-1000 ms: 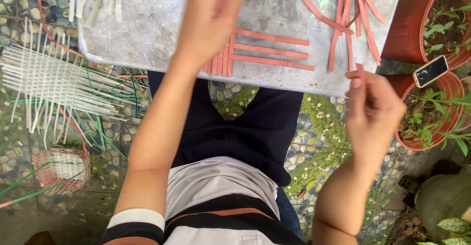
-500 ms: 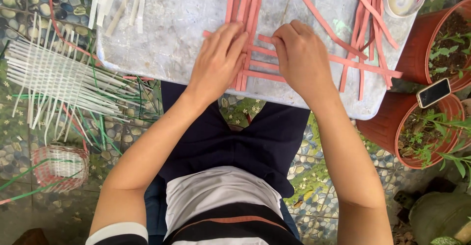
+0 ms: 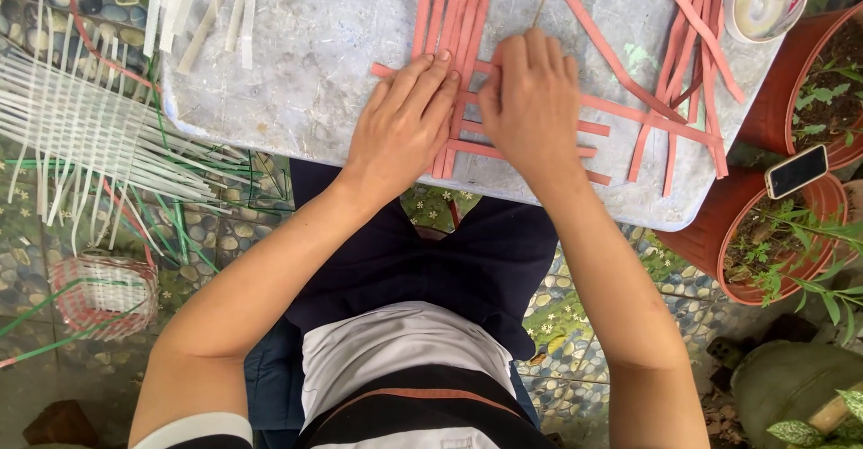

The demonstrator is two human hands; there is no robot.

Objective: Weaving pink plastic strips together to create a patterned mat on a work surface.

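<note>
On grey tabletop (image 3: 306,44): woven pink strips (image 3: 467,80), mid-surface. Left hand (image 3: 400,130) and right hand (image 3: 530,107) lay flat upon them, fingers (image 3: 422,76) pressed together, pinching nothing. Tape roll (image 3: 764,0) far right.

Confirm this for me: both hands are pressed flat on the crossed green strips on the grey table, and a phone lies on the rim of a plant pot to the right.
Not quite. The head view shows the crossed strips are salmon pink, not green. The rest holds: the left hand and right hand press flat on them on the grey table, and a phone lies on the rim of a plant pot to the right.
</note>
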